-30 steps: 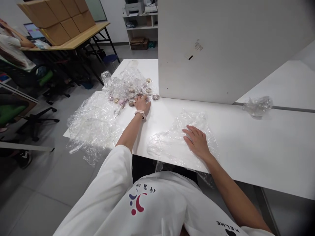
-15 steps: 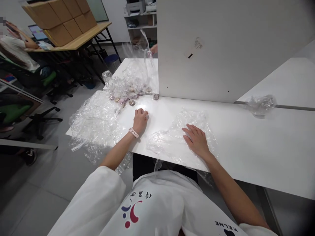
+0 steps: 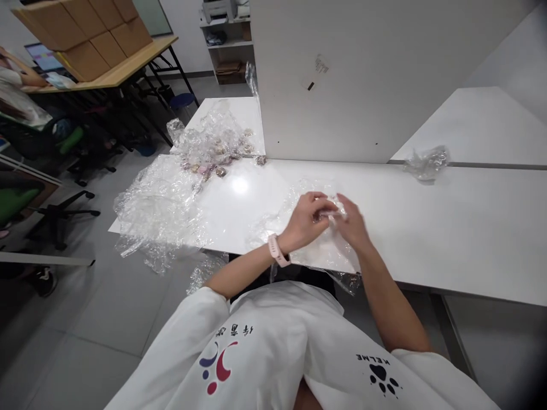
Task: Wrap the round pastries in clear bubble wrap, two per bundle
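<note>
My left hand (image 3: 310,217), with a pale watch band at the wrist, is curled in front of me over the white table. My right hand (image 3: 352,225) is bent in close beside it, its fingers nearly meeting the left ones. Both hands pinch a bit of clear plastic film (image 3: 337,214); whether something small lies inside it is hidden by the fingers. More clear film (image 3: 273,224) lies spread flat on the table under and around my hands.
A big heap of clear plastic film (image 3: 160,208) hangs over the table's left end. Small wrapped pieces (image 3: 220,171) lie behind it. A white upright panel (image 3: 325,119) stands along the back edge. Crumpled plastic (image 3: 427,164) lies at the right. A person sits at the far left.
My left hand has moved right from near the wrapped pieces to meet my right hand. Both have closed on the film. The other person's hand behind the panel is out of sight.
</note>
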Motion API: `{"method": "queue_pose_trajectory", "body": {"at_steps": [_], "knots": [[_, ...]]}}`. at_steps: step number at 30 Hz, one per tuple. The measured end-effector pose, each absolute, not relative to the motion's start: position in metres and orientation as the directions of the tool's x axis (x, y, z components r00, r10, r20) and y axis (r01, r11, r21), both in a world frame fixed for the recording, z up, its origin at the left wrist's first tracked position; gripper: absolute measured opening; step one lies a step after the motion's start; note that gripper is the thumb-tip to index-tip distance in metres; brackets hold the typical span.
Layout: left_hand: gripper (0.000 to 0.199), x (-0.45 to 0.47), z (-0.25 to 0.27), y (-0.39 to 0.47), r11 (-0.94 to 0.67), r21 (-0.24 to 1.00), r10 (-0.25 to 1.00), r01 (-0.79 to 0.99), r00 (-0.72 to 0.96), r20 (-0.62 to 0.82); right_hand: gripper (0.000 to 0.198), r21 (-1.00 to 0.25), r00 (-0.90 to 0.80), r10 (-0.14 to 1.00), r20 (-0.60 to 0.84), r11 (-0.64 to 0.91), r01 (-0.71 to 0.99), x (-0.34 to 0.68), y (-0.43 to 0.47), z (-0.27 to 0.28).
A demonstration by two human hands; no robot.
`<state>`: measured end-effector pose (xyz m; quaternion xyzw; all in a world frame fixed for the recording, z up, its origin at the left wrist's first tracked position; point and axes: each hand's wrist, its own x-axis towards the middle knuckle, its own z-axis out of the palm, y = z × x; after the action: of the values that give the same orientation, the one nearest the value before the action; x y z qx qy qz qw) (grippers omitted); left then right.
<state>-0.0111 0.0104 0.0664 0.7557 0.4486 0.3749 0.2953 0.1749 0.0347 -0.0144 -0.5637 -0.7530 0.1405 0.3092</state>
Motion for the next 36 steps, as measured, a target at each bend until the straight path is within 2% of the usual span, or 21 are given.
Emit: {"method": "queue_pose_trajectory", "body": {"at_steps": [3, 5, 7, 10, 12, 13, 15, 17, 18, 21, 24, 26, 27, 29, 31, 34, 36], "knots": [[0.023, 0.013, 0.016, 0.001, -0.452, 0.642, 0.88, 0.619, 0.425, 0.21, 0.049, -0.657, 0.171, 0.949, 0.265, 0.047, 0.752, 0.217, 0.001, 0.0], [0.026, 0.009, 0.0, -0.005, -0.49, 0.539, 0.857, 0.685, 0.493, 0.152, 0.042, -0.698, 0.267, 0.935, 0.235, -0.029, 0.716, 0.235, -0.033, 0.003], [0.045, -0.005, 0.002, -0.014, -0.545, 0.476, 0.824, 0.691, 0.546, 0.151, 0.04, -0.665, 0.143, 0.95, 0.278, 0.083, 0.742, 0.244, -0.067, 0.0], [0.075, -0.035, 0.017, -0.035, -0.658, 0.437, 0.729, 0.613, 0.665, 0.165, 0.054, -0.508, -0.218, 0.927, 0.306, 0.353, 0.786, 0.242, -0.104, -0.013], [0.079, -0.052, 0.017, -0.052, -0.692, 0.404, 0.695, 0.598, 0.704, 0.148, 0.059, -0.416, -0.337, 0.902, 0.269, 0.424, 0.804, 0.237, -0.113, -0.023], [0.073, -0.058, 0.013, -0.06, -0.684, 0.391, 0.707, 0.616, 0.691, 0.148, 0.058, -0.387, -0.347, 0.899, 0.269, 0.43, 0.816, 0.234, -0.114, -0.027], [0.046, -0.066, -0.001, -0.073, -0.63, 0.405, 0.766, 0.663, 0.616, 0.183, 0.046, -0.365, -0.338, 0.893, 0.298, 0.433, 0.824, 0.229, -0.111, -0.032], [0.019, -0.067, -0.012, -0.08, -0.564, 0.491, 0.819, 0.663, 0.525, 0.232, 0.029, -0.392, -0.348, 0.876, 0.334, 0.465, 0.794, 0.226, -0.104, -0.03], [0.015, -0.067, -0.014, -0.08, -0.529, 0.545, 0.843, 0.651, 0.479, 0.245, 0.023, -0.42, -0.358, 0.868, 0.343, 0.483, 0.768, 0.224, -0.1, -0.024], [0.021, -0.064, -0.002, -0.065, -0.38, 0.683, 0.919, 0.624, 0.335, 0.206, 0.025, -0.549, -0.326, 0.881, 0.343, 0.47, 0.691, 0.22, -0.08, 0.004], [0.024, -0.066, 0.02, -0.033, -0.176, 0.77, 0.974, 0.613, 0.219, 0.048, 0.031, -0.662, -0.254, 0.93, 0.264, 0.366, 0.654, 0.208, -0.038, 0.035], [0.022, -0.067, 0.031, -0.012, -0.081, 0.731, 0.989, 0.677, 0.148, -0.027, 0.034, -0.708, -0.244, 0.953, 0.181, 0.298, 0.64, 0.195, 0.001, 0.045], [0.018, -0.065, 0.033, -0.004, -0.07, 0.676, 0.995, 0.734, 0.101, -0.007, 0.033, -0.723, -0.239, 0.961, 0.137, 0.262, 0.64, 0.188, 0.023, 0.045], [0.015, -0.059, 0.034, 0.005, -0.117, 0.549, 0.99, 0.828, 0.057, 0.125, 0.029, -0.712, -0.23, 0.972, 0.038, 0.188, 0.677, 0.171, 0.062, 0.036], [0.024, -0.048, 0.029, 0.005, -0.268, 0.474, 0.956, 0.839, 0.17, 0.24, 0.023, -0.675, -0.234, 0.971, -0.039, 0.147, 0.723, 0.156, 0.091, 0.022], [0.035, -0.03, 0.013, 0.001, -0.528, 0.453, 0.847, 0.718, 0.482, 0.223, 0.016, -0.653, -0.233, 0.972, -0.04, 0.151, 0.742, 0.144, 0.104, 0.005], [0.046, -0.023, 0.002, 0.003, -0.543, 0.476, 0.831, 0.691, 0.524, 0.186, 0.022, -0.645, -0.189, 0.982, 0.028, 0.162, 0.746, 0.146, 0.095, 0.002]]}}
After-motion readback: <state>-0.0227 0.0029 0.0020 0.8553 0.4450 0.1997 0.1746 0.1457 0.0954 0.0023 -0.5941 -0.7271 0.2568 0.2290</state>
